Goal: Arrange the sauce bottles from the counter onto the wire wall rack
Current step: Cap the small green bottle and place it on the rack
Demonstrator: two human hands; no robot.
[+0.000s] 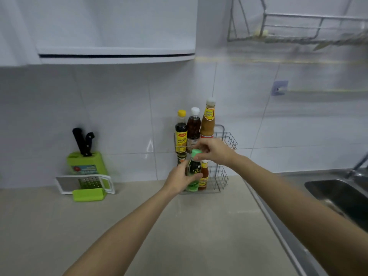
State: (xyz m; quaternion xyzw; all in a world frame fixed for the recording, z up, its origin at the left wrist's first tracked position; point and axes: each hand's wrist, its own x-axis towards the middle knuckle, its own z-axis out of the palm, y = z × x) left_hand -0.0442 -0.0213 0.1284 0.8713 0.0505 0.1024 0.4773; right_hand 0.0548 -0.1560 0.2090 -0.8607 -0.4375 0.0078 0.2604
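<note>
1. Both hands are on one bottle: the green-capped dark sauce bottle (192,174), which sits at the lower tier of the wire wall rack (226,143).
2. Left hand (180,179) is wrapped around the bottle's body, fingers closed on it.
3. Right hand (214,151) pinches the green cap from above, fingertips closed on it.
4. Just beside it on the lower tier is a small red chili sauce bottle (203,175), plus a small jar (181,159) mostly hidden behind the left hand.
5. Upper tier holds three: a yellow-capped dark sauce bottle (181,130), a white-capped brown bottle (193,126) and a tall orange sauce bottle (208,119).
6. Off to the left on the counter (179,226): green knife block (85,162) and a grater (85,184). Sink (338,194) on the right.
</note>
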